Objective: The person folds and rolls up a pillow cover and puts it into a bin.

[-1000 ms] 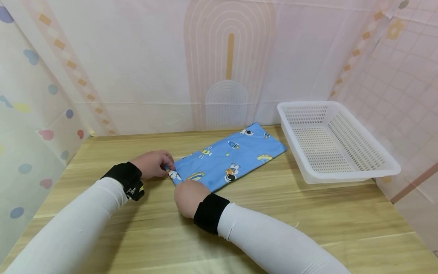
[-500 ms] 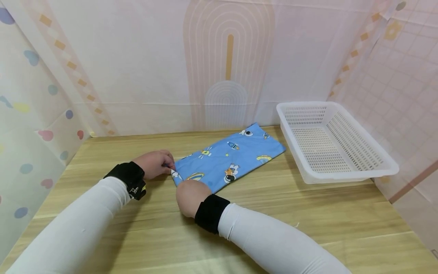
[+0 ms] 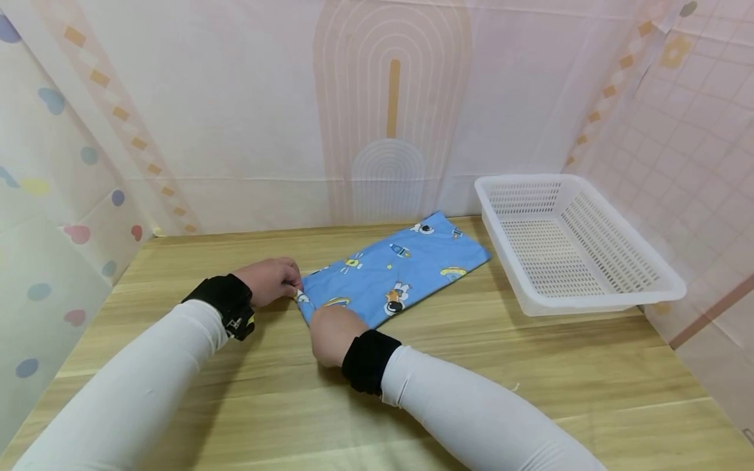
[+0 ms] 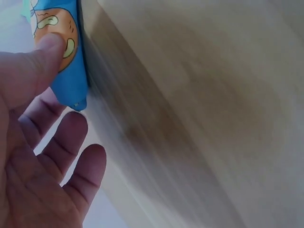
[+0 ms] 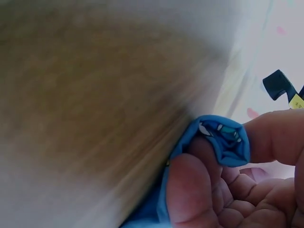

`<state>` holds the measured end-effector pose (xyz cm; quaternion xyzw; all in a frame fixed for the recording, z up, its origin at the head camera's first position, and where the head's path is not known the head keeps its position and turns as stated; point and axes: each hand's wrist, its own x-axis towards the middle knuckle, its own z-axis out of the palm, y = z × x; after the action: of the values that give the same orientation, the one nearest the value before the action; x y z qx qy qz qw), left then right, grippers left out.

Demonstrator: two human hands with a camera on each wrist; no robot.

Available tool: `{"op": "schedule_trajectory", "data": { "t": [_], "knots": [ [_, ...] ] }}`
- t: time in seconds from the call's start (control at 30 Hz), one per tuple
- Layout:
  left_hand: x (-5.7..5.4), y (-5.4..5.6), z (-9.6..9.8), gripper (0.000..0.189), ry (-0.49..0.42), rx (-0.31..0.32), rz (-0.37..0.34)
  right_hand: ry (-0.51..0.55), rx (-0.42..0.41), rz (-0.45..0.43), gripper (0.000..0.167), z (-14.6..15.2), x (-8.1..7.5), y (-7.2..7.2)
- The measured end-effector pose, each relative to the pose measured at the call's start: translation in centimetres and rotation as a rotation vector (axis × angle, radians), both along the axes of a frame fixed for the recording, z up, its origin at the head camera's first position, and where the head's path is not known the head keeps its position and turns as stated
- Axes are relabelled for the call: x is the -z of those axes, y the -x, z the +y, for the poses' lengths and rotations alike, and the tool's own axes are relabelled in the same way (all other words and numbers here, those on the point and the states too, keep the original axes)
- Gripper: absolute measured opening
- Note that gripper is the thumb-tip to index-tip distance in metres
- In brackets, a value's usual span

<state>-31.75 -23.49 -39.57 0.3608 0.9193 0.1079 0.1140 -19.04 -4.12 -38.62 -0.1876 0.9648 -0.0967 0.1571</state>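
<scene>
A blue cloth (image 3: 383, 268) printed with astronauts and rockets lies slantwise on the wooden table, its left end turned over into a narrow roll. At the far corner of that roll, my left hand (image 3: 273, 281) pinches the fabric. In the left wrist view the thumb (image 4: 50, 47) presses on the rolled cloth (image 4: 73, 88), and the other fingers are spread below it. My right hand (image 3: 336, 335) holds the near end of the same roll. The right wrist view shows the coiled cloth end (image 5: 228, 142) between thumb and fingers. From the head, the right fingertips are hidden.
A white plastic basket (image 3: 601, 302) with slotted walls stands on the right of the wooden table (image 3: 283, 412). Patterned curtain-like sheets (image 3: 247, 118) hang along the back and both sides.
Both hands have shifted slightly to the right, and the rolled left end of the cloth has moved with them. The basket has stayed in place.
</scene>
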Motion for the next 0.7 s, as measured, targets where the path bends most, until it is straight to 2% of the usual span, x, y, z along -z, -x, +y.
{"op": "schedule_trajectory", "data": {
  "t": [0.2, 0.3, 0.43, 0.57, 0.7],
  "knots": [
    [-0.9, -0.1, 0.9, 0.017, 0.066, 0.047, 0.028, 0.042, 0.007, -0.04, 0.021, 0.7, 0.0, 0.5],
    [-1.2, -0.1, 1.2, 0.016, 0.106, 0.046, 0.015, 0.077, 0.031, -0.054, 0.019, 1.0, 0.2, 0.7],
    [-1.3, 0.1, 1.5, 0.016, 0.134, 0.018, -0.02, 0.093, 0.043, -0.057, 0.023, 1.2, 0.4, 0.8],
    [-1.4, 0.4, 1.9, 0.016, 0.157, 0.011, -0.057, 0.063, 0.021, -0.049, 0.029, 1.4, 0.4, 1.0],
    [-1.6, 0.7, 2.4, 0.014, 0.186, 0.004, -0.116, 0.022, 0.012, -0.045, 0.027, 1.4, 0.5, 1.2]
  ]
}}
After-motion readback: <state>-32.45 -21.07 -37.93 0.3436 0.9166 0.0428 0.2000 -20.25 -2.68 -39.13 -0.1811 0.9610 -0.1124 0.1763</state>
